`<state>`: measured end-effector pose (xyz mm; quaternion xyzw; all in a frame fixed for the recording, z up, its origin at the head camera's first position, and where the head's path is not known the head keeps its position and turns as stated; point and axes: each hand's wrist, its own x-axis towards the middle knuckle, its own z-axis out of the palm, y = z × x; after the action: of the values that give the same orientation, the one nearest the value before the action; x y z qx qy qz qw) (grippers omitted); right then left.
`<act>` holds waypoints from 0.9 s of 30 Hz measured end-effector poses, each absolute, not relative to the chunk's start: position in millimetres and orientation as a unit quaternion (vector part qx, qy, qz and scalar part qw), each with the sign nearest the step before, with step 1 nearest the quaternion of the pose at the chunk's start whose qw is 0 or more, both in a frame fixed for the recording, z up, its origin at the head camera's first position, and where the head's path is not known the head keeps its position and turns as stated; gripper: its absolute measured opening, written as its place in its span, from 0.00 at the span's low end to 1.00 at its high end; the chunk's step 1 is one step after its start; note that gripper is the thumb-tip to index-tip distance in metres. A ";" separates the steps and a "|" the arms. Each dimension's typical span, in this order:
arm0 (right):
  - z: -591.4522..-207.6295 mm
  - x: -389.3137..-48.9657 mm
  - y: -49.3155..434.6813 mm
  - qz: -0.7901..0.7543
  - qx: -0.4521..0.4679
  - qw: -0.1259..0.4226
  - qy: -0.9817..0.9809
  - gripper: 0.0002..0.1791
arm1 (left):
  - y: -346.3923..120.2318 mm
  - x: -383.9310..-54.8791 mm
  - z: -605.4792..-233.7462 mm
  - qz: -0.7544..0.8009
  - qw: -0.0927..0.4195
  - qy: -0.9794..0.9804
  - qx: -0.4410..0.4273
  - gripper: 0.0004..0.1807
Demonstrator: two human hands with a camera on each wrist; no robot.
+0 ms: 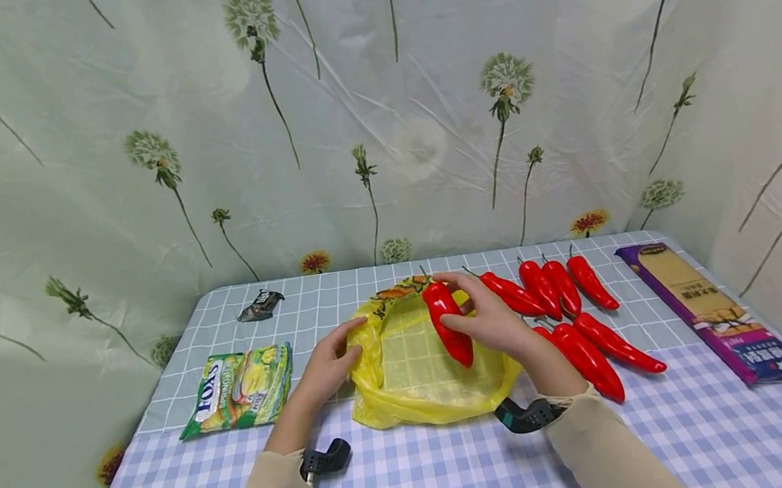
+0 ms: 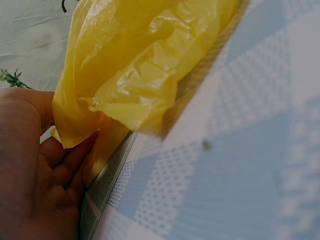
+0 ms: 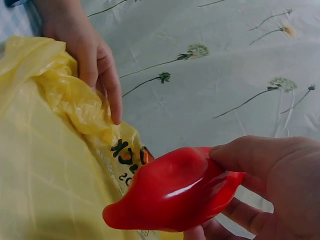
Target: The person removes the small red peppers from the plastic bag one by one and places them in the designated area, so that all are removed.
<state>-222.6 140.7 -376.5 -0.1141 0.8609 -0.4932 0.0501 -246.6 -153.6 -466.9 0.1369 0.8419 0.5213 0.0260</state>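
A yellow plastic bag (image 1: 440, 409) lies spread on the table, its mouth wide and its rim rolled down. My left hand (image 1: 330, 361) holds the bag's left rim, with the thin plastic (image 2: 135, 90) between thumb and fingers in the left wrist view. Over the bag's mouth, my right hand (image 1: 491, 317) grips a glossy red chili pepper (image 1: 449, 326), thumb on one side and fingers on the other. The pepper's tip points down toward the bag, and its stem is up. In the right wrist view the pepper (image 3: 175, 192) hides part of the bag's printed edge.
Several more red peppers (image 1: 589, 362) lie right of the bag, close to my right forearm. A purple and tan packet (image 1: 714, 310) lies at the far right. On the left are a green FOX'S bag (image 1: 240, 389) and a small black package (image 1: 261, 305). A curtain (image 1: 375, 116) hangs behind.
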 end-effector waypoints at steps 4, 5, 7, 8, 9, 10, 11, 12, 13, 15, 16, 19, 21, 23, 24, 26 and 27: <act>-377.7 -220.4 144.7 -0.487 -0.123 0.034 0.864 0.37 | -154.3 -246.0 -465.6 0.522 0.023 0.842 0.135 0.28; -378.2 -220.0 145.5 -0.484 -0.123 0.030 0.866 0.37 | -154.4 -245.8 -465.0 0.521 0.022 0.843 0.134 0.28; -379.3 -219.5 147.1 -0.478 -0.123 0.021 0.870 0.36 | -154.8 -245.3 -463.9 0.522 0.022 0.842 0.133 0.27; -379.7 -219.1 148.0 -0.475 -0.122 0.018 0.871 0.36 | -155.0 -245.3 -463.9 0.521 0.021 0.843 0.134 0.27; -380.2 -218.7 149.0 -0.473 -0.120 0.015 0.873 0.36 | -155.2 -245.4 -464.0 0.520 0.020 0.843 0.134 0.27; -380.9 -218.2 150.6 -0.470 -0.122 0.012 0.874 0.36 | -155.4 -245.2 -463.9 0.520 0.021 0.843 0.133 0.27; -381.4 -217.5 152.2 -0.470 -0.120 0.010 0.874 0.36 | -155.6 -245.0 -464.0 0.521 0.021 0.843 0.131 0.27; -381.7 -216.7 153.8 -0.470 -0.119 0.008 0.875 0.36 | -155.7 -244.9 -464.1 0.521 0.022 0.843 0.130 0.27; -382.1 -216.0 155.7 -0.467 -0.117 0.006 0.876 0.36 | -155.9 -245.0 -464.5 0.521 0.022 0.843 0.130 0.27; -382.6 -214.4 159.5 -0.461 -0.113 0.003 0.880 0.36 | -156.0 -245.0 -464.8 0.520 0.023 0.844 0.130 0.27; -383.1 -213.8 161.6 -0.457 -0.112 0.001 0.882 0.37 | -156.0 -245.0 -465.1 0.520 0.023 0.844 0.131 0.27; -383.1 -211.9 167.9 -0.446 -0.104 -0.002 0.889 0.37 | -156.1 -245.9 -466.4 0.516 0.019 0.846 0.136 0.27; -383.3 -210.9 172.8 -0.445 -0.100 -0.001 0.890 0.37 | -155.6 -245.9 -466.3 0.517 0.020 0.845 0.135 0.27; -384.0 -210.2 178.3 -0.444 -0.098 0.002 0.891 0.38 | -155.0 -245.7 -466.1 0.518 0.022 0.845 0.134 0.28; -384.8 -210.0 181.3 -0.443 -0.097 0.005 0.891 0.38 | -154.7 -245.4 -465.7 0.518 0.024 0.845 0.133 0.28; -386.0 -209.7 186.8 -0.443 -0.095 0.007 0.891 0.38 | -153.9 -244.9 -465.0 0.520 0.025 0.844 0.132 0.28; -386.5 -209.4 189.2 -0.444 -0.095 0.009 0.891 0.38 | -153.8 -244.6 -464.7 0.520 0.025 0.843 0.132 0.28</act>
<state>-209.4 189.2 -386.5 -0.0946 0.8909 -0.4442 0.0087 -244.6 -153.8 -464.7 0.1319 0.8434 0.5203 0.0250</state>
